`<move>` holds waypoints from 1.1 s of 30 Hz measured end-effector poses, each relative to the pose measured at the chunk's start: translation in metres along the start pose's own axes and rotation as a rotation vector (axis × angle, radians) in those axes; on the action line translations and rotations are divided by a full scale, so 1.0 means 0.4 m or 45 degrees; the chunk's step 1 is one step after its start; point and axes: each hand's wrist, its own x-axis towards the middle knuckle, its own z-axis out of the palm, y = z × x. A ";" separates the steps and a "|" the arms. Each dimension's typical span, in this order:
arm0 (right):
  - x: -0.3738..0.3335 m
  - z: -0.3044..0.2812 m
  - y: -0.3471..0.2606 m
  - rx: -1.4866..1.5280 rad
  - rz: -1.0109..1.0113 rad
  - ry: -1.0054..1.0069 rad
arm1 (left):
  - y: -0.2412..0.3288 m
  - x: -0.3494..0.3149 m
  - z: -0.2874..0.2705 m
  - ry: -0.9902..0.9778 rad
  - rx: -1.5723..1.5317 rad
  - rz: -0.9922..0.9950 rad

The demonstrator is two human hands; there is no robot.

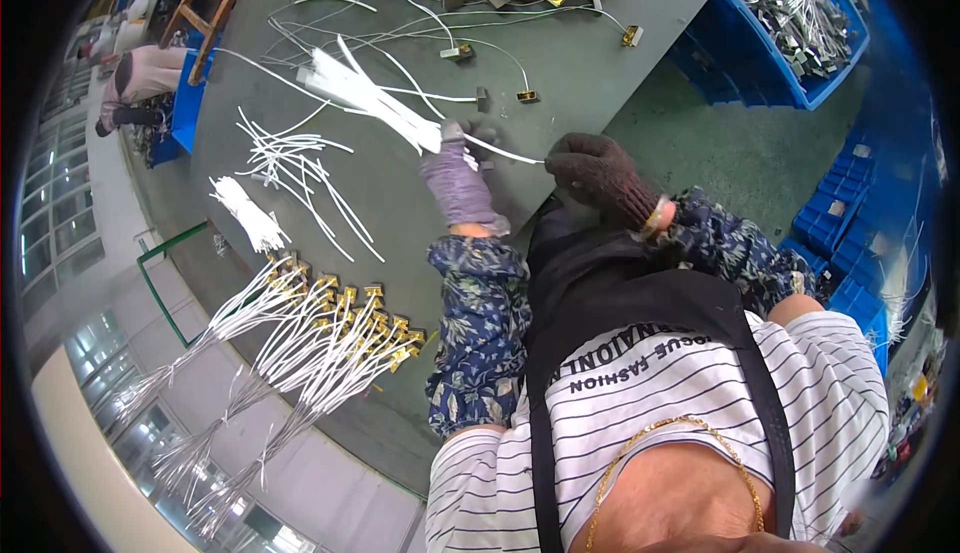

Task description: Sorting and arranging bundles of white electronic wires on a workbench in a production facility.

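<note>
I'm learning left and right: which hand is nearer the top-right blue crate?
Right. The right hand is lower left of the blue crate; the left hand is farther left, holding white tubes.

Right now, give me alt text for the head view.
Purple-gloved left hand grips a bundle of white tubes; dark-gloved right hand pinches a white strand. The grey table bears loose tubes and gold-ended wire bundles.

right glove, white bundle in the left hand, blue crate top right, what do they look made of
Right glove: seemingly knitted yarn, fibre unclear; matte, with a fuzzy, textured surface.
White bundle: likely plastic strips or tubes, smooth and evenly white; exact type unclear.
Blue crate: probably moulded plastic, evenly coloured with a soft sheen.
</note>
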 end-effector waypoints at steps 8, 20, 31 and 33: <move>0.070 0.050 0.065 0.211 0.040 -0.084 | -0.034 -0.064 0.023 0.081 0.289 0.090; 0.163 -0.308 0.017 -1.593 -0.089 0.911 | 0.098 0.083 -0.116 0.127 0.226 0.007; -0.059 -0.197 0.021 0.032 0.144 0.278 | -0.028 -0.027 0.182 -0.367 -0.706 -0.384; -0.173 -0.203 0.024 0.050 0.382 0.039 | -0.047 -0.017 0.216 -0.300 -0.492 -0.470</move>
